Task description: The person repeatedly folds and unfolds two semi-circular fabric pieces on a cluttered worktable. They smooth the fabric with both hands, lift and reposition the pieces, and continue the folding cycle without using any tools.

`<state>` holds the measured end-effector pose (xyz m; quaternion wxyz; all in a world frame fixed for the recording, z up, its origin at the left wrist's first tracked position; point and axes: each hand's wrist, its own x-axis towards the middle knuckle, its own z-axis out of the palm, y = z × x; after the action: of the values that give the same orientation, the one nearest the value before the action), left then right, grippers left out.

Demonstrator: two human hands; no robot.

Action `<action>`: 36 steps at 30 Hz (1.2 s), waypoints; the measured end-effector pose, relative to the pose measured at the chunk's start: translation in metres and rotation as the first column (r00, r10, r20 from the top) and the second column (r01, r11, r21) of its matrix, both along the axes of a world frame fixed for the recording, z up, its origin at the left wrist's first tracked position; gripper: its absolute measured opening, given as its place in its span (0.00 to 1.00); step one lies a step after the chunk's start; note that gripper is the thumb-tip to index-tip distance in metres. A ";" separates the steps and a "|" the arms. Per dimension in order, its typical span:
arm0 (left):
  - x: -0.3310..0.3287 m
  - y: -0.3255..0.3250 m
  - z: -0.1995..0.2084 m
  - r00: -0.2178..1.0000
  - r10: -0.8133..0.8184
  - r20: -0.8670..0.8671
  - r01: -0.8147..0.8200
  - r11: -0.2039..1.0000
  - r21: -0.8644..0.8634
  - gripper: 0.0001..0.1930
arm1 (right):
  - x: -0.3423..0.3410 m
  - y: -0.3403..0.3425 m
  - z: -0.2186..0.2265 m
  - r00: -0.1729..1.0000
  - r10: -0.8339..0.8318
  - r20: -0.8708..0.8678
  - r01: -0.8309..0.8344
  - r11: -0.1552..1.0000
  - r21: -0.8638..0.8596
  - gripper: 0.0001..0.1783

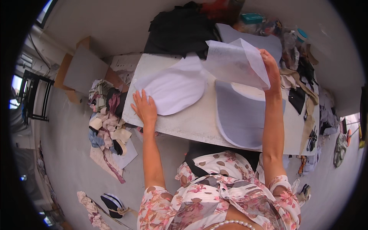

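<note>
My left hand [145,109] lies flat with its fingers spread, at the left edge of a stack of white cut fabric pieces [178,90] with one rounded end. Its fingertips touch the stack's edge or the table beside it; I cannot tell which. My right hand [271,71] is raised over the table, fingers closed on the right edge of a thin, see-through white fabric sheet [234,63]. That sheet is lifted and curled, its left side near the white stack. Below it lies a stack of grey cut pieces [241,115] with white edges, partly behind my right forearm.
The white worktable [184,124] carries a black cloth pile [180,30], another grey piece [251,40] and a teal box [252,18] at the back. Fabric scraps [295,92] crowd its right side. More scraps [109,130] heap beside its left edge, near a cardboard box [84,65].
</note>
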<state>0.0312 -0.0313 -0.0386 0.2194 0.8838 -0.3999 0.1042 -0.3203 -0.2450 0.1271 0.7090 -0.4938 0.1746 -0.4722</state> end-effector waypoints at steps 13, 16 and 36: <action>-0.147 -0.009 0.126 -0.226 -0.639 -0.736 0.185 0.713 -0.676 0.34 | -0.001 0.131 -0.028 0.726 -0.489 -0.484 -0.453 0.189 -0.871 0.07; -0.157 -0.014 0.112 0.038 -0.600 -0.799 0.254 0.779 -0.572 0.25 | 0.004 0.144 -0.059 0.727 -0.497 -0.473 -0.497 0.095 -0.863 0.09; -0.167 0.013 0.142 0.072 -0.702 -0.708 -0.004 0.710 -0.704 0.07 | -0.176 0.120 -0.021 0.907 -0.050 -0.419 0.028 0.998 -0.057 0.10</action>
<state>-0.1361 -0.0183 0.1038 0.6750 0.4988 -0.3310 -0.4314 -0.4965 -0.1253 0.1064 0.6330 -0.5974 0.3211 -0.3733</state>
